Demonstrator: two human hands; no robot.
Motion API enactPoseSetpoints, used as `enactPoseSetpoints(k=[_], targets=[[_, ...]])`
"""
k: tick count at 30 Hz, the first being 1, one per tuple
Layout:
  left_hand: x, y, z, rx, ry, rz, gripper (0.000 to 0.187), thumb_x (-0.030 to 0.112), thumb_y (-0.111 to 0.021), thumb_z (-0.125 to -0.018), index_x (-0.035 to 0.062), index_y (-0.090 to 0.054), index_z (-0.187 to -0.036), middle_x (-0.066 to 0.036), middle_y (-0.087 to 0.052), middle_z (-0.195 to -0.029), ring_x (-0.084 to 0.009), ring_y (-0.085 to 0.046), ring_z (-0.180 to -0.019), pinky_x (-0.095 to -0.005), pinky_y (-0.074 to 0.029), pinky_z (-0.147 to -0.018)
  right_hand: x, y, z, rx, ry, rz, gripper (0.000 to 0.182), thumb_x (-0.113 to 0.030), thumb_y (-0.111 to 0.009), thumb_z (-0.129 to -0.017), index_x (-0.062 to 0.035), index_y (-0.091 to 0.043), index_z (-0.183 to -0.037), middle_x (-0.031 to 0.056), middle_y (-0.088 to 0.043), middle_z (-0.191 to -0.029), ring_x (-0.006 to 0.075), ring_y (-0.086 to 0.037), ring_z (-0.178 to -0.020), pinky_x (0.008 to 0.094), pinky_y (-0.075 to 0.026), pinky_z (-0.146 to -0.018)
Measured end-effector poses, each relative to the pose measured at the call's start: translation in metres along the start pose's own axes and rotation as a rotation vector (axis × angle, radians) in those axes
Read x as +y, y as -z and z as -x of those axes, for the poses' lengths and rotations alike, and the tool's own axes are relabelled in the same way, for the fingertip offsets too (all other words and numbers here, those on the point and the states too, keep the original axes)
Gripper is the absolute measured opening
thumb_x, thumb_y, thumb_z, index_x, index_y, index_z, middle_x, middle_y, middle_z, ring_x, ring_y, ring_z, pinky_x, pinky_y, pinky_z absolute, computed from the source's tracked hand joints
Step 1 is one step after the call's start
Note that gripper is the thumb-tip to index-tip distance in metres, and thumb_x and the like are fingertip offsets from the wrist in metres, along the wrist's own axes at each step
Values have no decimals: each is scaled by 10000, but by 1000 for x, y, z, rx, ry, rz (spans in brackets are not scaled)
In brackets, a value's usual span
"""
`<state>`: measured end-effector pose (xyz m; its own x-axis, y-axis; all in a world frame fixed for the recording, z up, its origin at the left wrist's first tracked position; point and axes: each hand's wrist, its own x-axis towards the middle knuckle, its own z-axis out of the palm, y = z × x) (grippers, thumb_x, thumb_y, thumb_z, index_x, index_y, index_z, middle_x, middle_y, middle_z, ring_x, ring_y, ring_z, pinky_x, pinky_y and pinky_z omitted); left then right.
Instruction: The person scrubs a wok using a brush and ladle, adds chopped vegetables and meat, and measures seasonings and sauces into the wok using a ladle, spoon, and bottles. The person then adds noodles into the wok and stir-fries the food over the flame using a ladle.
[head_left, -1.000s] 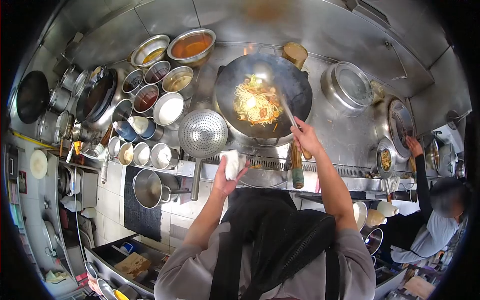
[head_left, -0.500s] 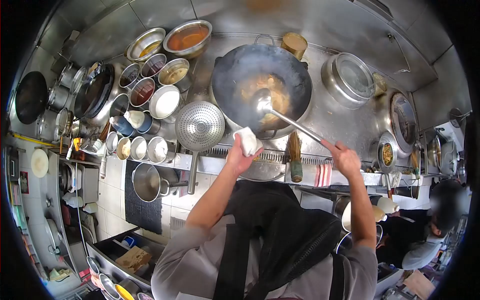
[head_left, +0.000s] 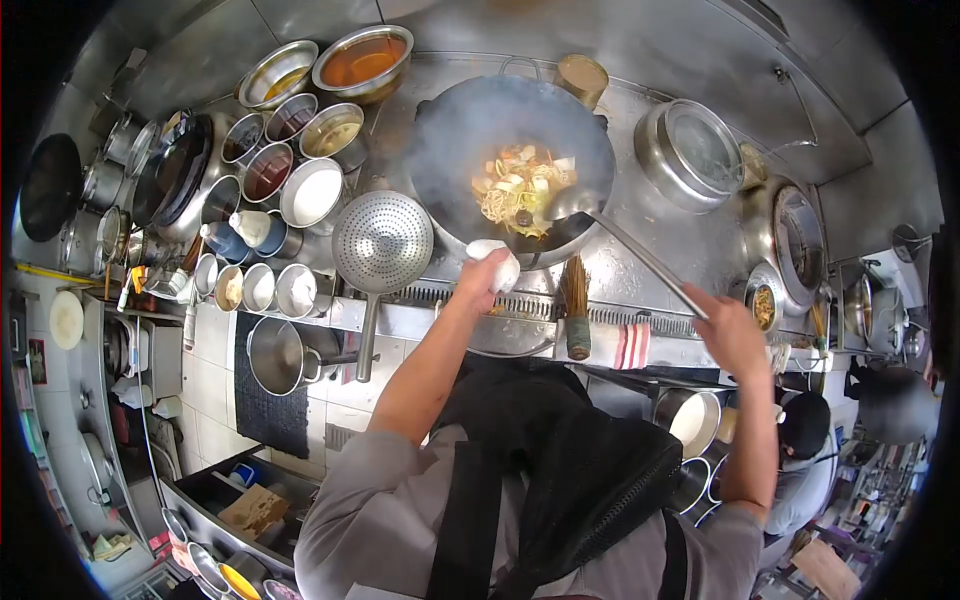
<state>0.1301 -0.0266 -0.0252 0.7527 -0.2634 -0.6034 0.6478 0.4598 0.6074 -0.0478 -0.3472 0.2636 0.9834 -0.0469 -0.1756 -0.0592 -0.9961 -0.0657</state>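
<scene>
A large dark wok stands on the steel stove, with steam rising from it. Noodles with pale and green pieces lie in its lower middle. My left hand is closed on a white cloth at the wok's near rim. Gripped by its handle in my right hand, a steel ladle reaches into the wok, its bowl at the right side of the food. The fingers of my right hand are wrapped round the handle end.
A perforated strainer lies left of the wok, beside metal pots of sauces. A bamboo brush and striped towel are at the front edge. A lidded pot stands right. Another person is at lower right.
The ladle bowl has moved right within the wok, and my right hand has shifted right and slightly down. The food is gathered and shows more clearly. The other person has moved.
</scene>
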Motion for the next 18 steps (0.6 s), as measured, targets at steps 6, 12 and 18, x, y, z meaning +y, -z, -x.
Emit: enactPoseSetpoints(k=[6, 12, 18], targets=[[-9, 0, -16, 72, -149, -103, 283, 31, -684, -811, -18, -652, -1089, -119, -707, -949, -248, -717, -781, -398, -593, -631, 0, -175, -62, 109, -91, -723, 522, -152, -659, -960, -57, -528, -1456, 307, -696, -1048, 448, -703, -938, 470, -550, -846], [-13, 4, -27, 135, -228, -260, 281, 32, -684, -788, -79, -664, -1045, -145, -713, -935, -260, -711, -752, -400, -570, -623, -60, -182, -107, 263, -217, -828, 544, -192, -562, -1010, -42, -430, -1516, 324, -697, -979, 471, -701, -910, 509, -538, -826], [-3, -3, -14, 150, -247, -370, 312, 60, -690, -781, -88, -666, -1054, -157, -713, -943, -262, -713, -766, -397, -560, -627, -105, -218, -152, 215, -22, -830, 597, -212, -557, -1034, -20, -363, -1565, 129, -628, -655, 199, -607, -504, 377, -509, -491]])
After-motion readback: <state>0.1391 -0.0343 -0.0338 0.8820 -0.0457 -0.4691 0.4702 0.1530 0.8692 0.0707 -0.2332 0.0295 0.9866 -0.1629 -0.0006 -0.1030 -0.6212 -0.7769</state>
